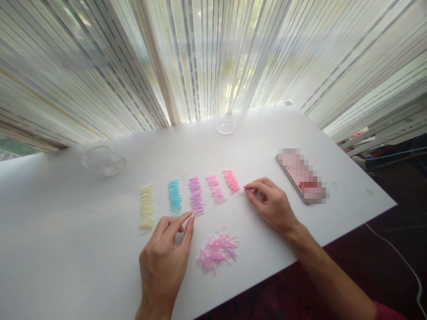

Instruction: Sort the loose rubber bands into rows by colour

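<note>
Small thin plastic-looking loops, perhaps elastic bands or paper clips, lie in neat columns: a yellow column [146, 209], a blue column [174, 198], a purple column [196, 195], a light pink column [215, 188] and a coral pink column [231, 181]. Closer to me is a loose pink and purple pile [217, 252], with a single loop [220, 230] just above it. My left hand [168, 253] pinches at the lower end of the purple column, apparently on a small purple loop. Right of the coral column, my right hand [268, 202] has its fingertips closed; whatever they hold is too small to make out.
A pixelated pinkish flat object [302, 178] lies on the white table [83, 249] at the right. Toward the back are a clear round dish [226, 127] and other clear plastic pieces [104, 161]. String curtains [200, 58] hang behind the table. A white cable [400, 255] runs past the right edge.
</note>
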